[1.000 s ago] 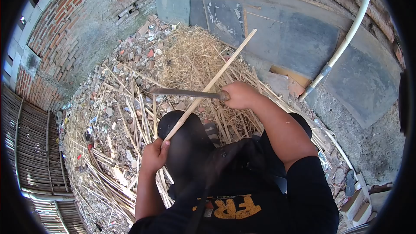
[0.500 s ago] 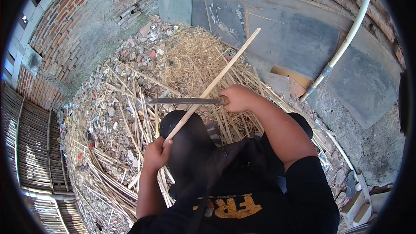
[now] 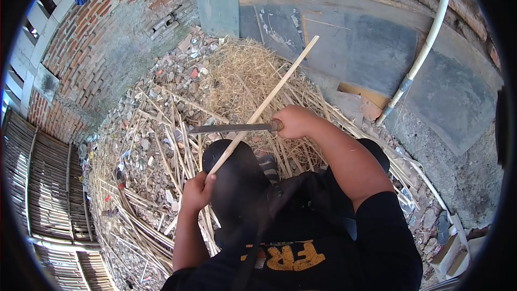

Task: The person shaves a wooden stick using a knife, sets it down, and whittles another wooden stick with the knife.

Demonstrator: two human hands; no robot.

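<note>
My left hand (image 3: 197, 191) is closed round the near end of a long pale bamboo strip (image 3: 274, 93), which slants up and away to the right over my knee. In my right hand (image 3: 293, 122) is the handle of a long-bladed knife (image 3: 231, 128), its dark blade pointing left. The blade lies across the strip a little beyond my knee and appears to touch it. Thin fibrous shavings (image 3: 242, 75) are heaped on the ground under the strip's far half.
Several cut bamboo strips (image 3: 145, 221) lie to the left over rubble (image 3: 142, 145). Dark panels (image 3: 355, 43) lean on the wall ahead, with a pale pipe (image 3: 425, 59) at the right. A brick wall (image 3: 102, 37) and a slatted bamboo screen (image 3: 48, 183) stand on the left.
The view has shifted slightly. Both hands keep their grips, and the knife stays across the bamboo strip with very little movement.
</note>
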